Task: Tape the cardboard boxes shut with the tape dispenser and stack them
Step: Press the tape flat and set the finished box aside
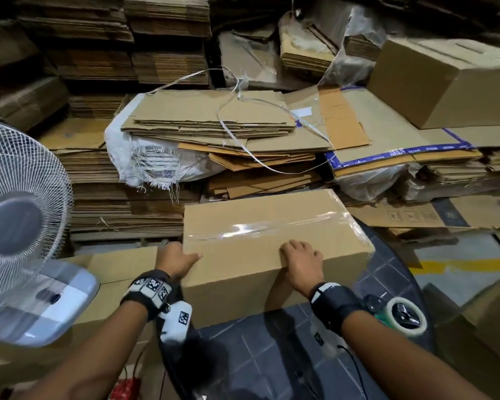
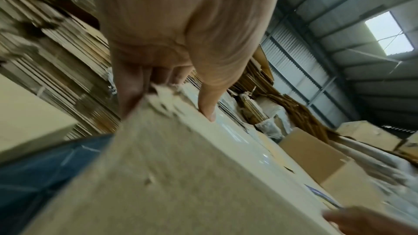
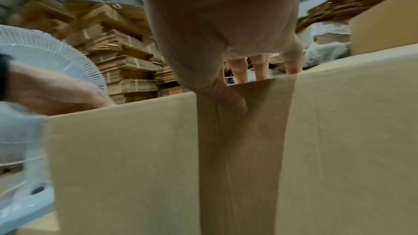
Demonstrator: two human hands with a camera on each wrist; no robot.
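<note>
A closed cardboard box stands on a dark round table, with clear tape running along its top seam. My left hand grips its near left corner; in the left wrist view the thumb lies on top and the fingers wrap the side of the box. My right hand holds the near top edge. The right wrist view shows its fingers hooked over the top and the thumb pressed on the box's front face. The tape dispenser lies on the table by my right wrist.
A white fan stands close on the left, above another cardboard box. Stacks of flattened cardboard fill the space behind. An assembled box sits on the piles at the back right.
</note>
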